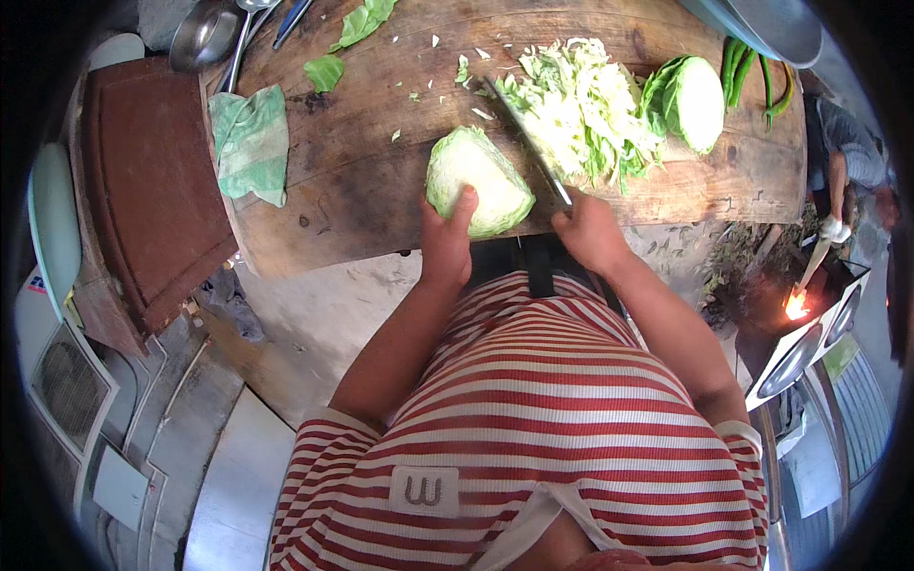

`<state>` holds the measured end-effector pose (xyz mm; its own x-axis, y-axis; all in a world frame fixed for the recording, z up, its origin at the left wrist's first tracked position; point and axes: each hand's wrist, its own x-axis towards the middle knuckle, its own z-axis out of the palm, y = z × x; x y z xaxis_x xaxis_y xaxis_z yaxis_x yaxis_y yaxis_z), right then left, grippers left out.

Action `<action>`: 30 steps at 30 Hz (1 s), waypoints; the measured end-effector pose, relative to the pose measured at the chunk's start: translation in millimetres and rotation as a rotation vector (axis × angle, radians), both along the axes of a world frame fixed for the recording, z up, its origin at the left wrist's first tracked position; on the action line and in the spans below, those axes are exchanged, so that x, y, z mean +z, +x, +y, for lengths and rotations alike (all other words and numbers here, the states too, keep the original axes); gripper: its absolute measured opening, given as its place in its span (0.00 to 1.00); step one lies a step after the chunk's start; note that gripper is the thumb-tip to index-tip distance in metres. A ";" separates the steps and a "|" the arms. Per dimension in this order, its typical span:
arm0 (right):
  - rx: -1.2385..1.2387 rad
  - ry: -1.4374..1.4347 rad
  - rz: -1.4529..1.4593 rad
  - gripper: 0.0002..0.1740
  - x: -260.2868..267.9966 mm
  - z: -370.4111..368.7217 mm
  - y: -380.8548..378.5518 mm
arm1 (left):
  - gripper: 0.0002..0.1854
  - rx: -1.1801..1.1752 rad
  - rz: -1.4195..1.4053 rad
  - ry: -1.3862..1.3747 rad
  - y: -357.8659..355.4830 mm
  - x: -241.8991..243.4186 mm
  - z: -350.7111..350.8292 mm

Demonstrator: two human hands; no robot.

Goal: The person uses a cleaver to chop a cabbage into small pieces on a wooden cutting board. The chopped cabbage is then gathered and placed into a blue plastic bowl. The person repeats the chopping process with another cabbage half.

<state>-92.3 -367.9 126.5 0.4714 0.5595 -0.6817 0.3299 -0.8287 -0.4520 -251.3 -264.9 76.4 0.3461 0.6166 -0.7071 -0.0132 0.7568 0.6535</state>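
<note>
My left hand (447,239) grips a cut piece of cabbage (480,182) near the front edge of the wooden table (343,171), thumb across its pale face. In my right hand (591,230) is the handle of a kitchen knife (530,139). Its blade points away from me, between the cabbage piece and a heap of shredded cabbage (582,107), and is seen nearly edge-on. Right of the heap sits another piece of cabbage (698,105), its pale cut side showing. Small shreds lie scattered left of the blade.
Green chili peppers (740,71) and a basin (775,28) are at the far right. A green-and-white cloth (250,143), loose cabbage leaves (357,28) and a metal ladle (203,36) lie leftward. Beyond the table's right end, a person (853,150) holds wood at a stove fire (796,303).
</note>
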 end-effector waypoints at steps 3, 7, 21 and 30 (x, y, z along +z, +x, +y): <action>-0.014 0.067 0.164 0.22 41.9 -12.0 3.6 | 0.28 -0.024 -0.042 -0.003 -2.5 -4.0 3.4; 0.085 -0.058 0.191 0.23 65.0 -18.3 -16.0 | 0.26 -0.051 0.004 0.024 -1.6 -6.1 2.8; 0.061 0.116 0.083 0.21 -9.0 10.5 7.1 | 0.34 -0.077 -0.054 -0.086 -12.3 7.8 16.6; 0.158 -0.076 0.196 0.26 50.7 -25.8 -18.5 | 0.45 -0.277 0.159 0.025 -1.7 17.3 28.7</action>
<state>-110.8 -393.7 177.2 0.2366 0.5597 -0.7942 0.3700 -0.8077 -0.4590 -252.9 -236.2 93.7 0.3898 0.5321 -0.7516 0.2946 0.7012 0.6492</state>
